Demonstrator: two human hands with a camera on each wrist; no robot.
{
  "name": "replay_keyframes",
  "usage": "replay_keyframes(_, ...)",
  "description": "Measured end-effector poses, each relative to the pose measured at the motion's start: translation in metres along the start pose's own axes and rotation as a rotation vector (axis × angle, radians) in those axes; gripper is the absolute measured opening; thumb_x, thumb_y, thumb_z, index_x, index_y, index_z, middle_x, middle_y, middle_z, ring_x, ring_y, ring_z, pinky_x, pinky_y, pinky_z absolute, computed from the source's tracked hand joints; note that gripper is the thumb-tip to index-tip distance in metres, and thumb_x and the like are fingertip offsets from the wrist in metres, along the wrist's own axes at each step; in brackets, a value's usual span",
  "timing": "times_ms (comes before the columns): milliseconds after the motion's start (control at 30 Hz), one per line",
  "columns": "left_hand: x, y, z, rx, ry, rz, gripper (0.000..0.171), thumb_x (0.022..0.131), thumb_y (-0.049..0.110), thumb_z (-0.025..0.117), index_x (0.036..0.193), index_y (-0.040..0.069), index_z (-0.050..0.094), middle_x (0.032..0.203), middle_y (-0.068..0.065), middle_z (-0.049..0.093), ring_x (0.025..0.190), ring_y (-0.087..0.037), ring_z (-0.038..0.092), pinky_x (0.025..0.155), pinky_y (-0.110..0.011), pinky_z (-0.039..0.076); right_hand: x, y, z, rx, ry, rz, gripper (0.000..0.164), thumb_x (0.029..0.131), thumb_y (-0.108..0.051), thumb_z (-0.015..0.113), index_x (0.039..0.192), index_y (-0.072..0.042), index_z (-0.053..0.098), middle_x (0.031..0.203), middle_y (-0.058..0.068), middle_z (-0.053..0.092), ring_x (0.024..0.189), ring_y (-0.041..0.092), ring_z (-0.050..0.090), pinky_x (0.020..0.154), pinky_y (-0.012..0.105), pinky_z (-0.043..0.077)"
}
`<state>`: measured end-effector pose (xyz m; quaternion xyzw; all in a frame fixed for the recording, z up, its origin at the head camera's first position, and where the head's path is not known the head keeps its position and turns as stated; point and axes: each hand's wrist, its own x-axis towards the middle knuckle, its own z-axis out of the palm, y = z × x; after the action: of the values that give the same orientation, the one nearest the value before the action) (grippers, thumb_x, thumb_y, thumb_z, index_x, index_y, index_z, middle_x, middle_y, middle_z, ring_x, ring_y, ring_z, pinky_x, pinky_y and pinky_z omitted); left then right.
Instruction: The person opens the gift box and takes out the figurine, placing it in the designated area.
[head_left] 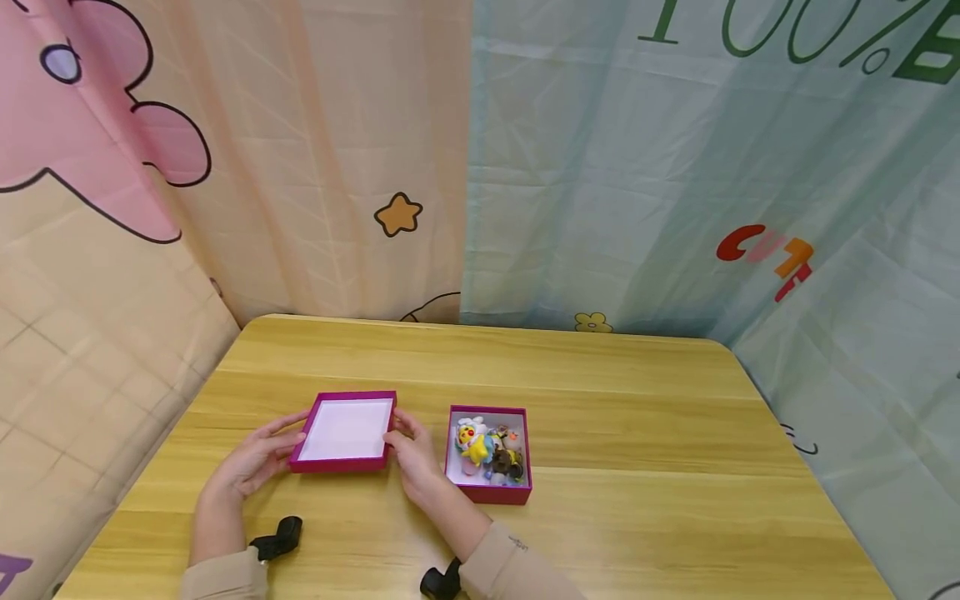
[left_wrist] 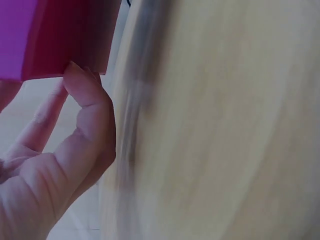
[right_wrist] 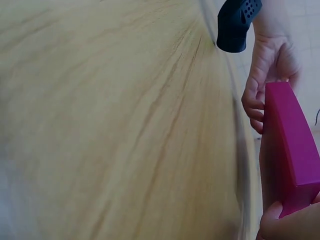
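A magenta box lid with a white inside is held between both hands, its inside turned up in the head view. My left hand grips its left side, fingertips and thumb at the edge, as the left wrist view shows close up. On the opposite side my right hand pinches the rim, thumb toward the inside. The right wrist view shows the lid above the wooden table, a hand at each end. Just right of my right hand stands the open magenta box, holding several small colourful toy figures.
The wooden table carries the lid's and box's surroundings, with its back edge near a printed curtain. A black wrist camera sits on the left wrist and another black camera on the right.
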<state>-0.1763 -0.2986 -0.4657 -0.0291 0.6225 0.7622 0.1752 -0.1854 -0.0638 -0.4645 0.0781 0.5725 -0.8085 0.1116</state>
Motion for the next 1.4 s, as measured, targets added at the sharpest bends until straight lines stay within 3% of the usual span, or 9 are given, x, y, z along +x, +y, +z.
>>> replay_keyframes(100, 0.002, -0.001, 0.001, 0.039, 0.024, -0.036, 0.029, 0.093, 0.012, 0.052, 0.116, 0.028, 0.057, 0.099, 0.009, 0.059, 0.088, -0.009, 0.061, 0.078, -0.026, 0.051, 0.003, 0.004, 0.0, 0.004, 0.009, 0.009, 0.045, 0.082, 0.008, 0.053, 0.126, 0.008, 0.047, 0.109, 0.014, 0.049, 0.088, 0.017, 0.05, 0.069, 0.021, 0.047)
replay_keyframes(233, 0.003, -0.001, 0.003, 0.072, 0.059, -0.065, 0.042, 0.092, 0.014, 0.053, 0.134, 0.013, 0.045, 0.099, 0.008, 0.059, 0.088, -0.01, 0.061, 0.078, -0.026, 0.052, 0.006, 0.009, 0.0, 0.006, 0.011, -0.001, 0.046, 0.081, 0.009, 0.051, 0.127, 0.009, 0.046, 0.109, 0.015, 0.05, 0.088, 0.017, 0.051, 0.069, 0.021, 0.047)
replay_keyframes(400, 0.005, 0.001, 0.005, 0.128, 0.089, -0.087, 0.054, 0.092, 0.015, 0.054, 0.14, 0.002, 0.033, 0.098, 0.007, 0.059, 0.087, -0.01, 0.062, 0.078, -0.027, 0.052, 0.008, 0.013, 0.0, -0.032, 0.029, -0.009, 0.045, 0.082, 0.008, 0.051, 0.127, 0.008, 0.047, 0.111, 0.015, 0.051, 0.095, 0.019, 0.051, 0.077, 0.025, 0.049)
replay_keyframes(567, 0.006, 0.002, 0.007, 0.195, 0.105, -0.096, 0.06, 0.091, 0.017, 0.055, 0.141, -0.001, 0.027, 0.105, 0.002, 0.056, 0.088, -0.011, 0.06, 0.08, -0.029, 0.052, 0.007, 0.014, 0.0, -0.042, 0.019, -0.019, 0.045, 0.084, 0.007, 0.051, 0.128, 0.008, 0.046, 0.112, 0.016, 0.052, 0.098, 0.021, 0.051, 0.08, 0.027, 0.049)
replay_keyframes(700, 0.006, 0.002, 0.01, 0.251, 0.125, -0.104, 0.063, 0.091, 0.018, 0.056, 0.142, -0.002, 0.025, 0.118, -0.01, 0.05, 0.089, -0.011, 0.058, 0.079, -0.028, 0.052, 0.007, 0.014, -0.001, -0.061, 0.026, -0.023, 0.044, 0.084, 0.007, 0.051, 0.128, 0.008, 0.047, 0.112, 0.017, 0.053, 0.097, 0.021, 0.051, 0.08, 0.028, 0.049)
replay_keyframes(867, 0.006, 0.0, 0.01, 0.269, 0.134, -0.099, 0.064, 0.091, 0.019, 0.057, 0.142, -0.002, 0.025, 0.128, -0.017, 0.043, 0.09, -0.009, 0.057, 0.079, -0.027, 0.052, 0.007, 0.016, -0.002, -0.123, 0.052, -0.03, 0.042, 0.084, 0.006, 0.053, 0.125, 0.007, 0.05, 0.11, 0.015, 0.055, 0.096, 0.02, 0.052, 0.083, 0.029, 0.05)
replay_keyframes(1200, 0.006, -0.001, 0.013, 0.285, 0.173, -0.084, 0.061, 0.09, 0.014, 0.057, 0.14, -0.004, 0.027, 0.125, -0.018, 0.047, 0.089, -0.008, 0.058, 0.081, -0.029, 0.053, 0.007, 0.016, -0.003, -0.193, 0.079, -0.044, 0.039, 0.083, 0.009, 0.053, 0.122, 0.008, 0.052, 0.105, 0.014, 0.057, 0.091, 0.018, 0.055, 0.082, 0.028, 0.052)
replay_keyframes(1400, 0.006, -0.001, 0.015, 0.331, 0.219, -0.079, 0.057, 0.088, 0.011, 0.06, 0.136, -0.006, 0.034, 0.115, -0.012, 0.056, 0.085, -0.009, 0.058, 0.074, -0.025, 0.053, 0.008, 0.017, -0.003, -0.211, 0.104, -0.022, 0.039, 0.081, 0.011, 0.057, 0.12, 0.006, 0.055, 0.103, 0.011, 0.056, 0.089, 0.018, 0.055, 0.081, 0.028, 0.052)
